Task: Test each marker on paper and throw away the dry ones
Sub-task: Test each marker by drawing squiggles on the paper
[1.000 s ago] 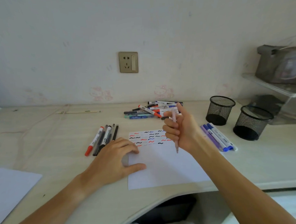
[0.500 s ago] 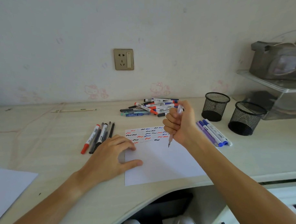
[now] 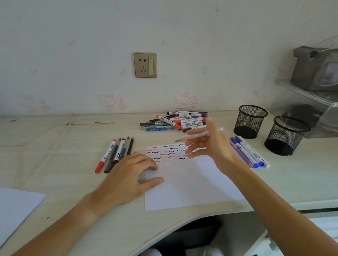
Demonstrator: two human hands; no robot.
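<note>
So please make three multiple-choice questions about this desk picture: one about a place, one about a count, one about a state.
1. Where does the left hand rest?
A. on the test paper's left edge
B. inside a mesh cup
C. on the marker pile

2. How many black mesh cups stand at the right?
A. one
B. two
C. four

3. The pen in the right hand is:
A. capped
B. uncapped, tip above the paper
C. writing on the paper

Key: 1 A, fingers press the sheet; 2 B, one cup beside another; 3 B, bare tip in the air.
</note>
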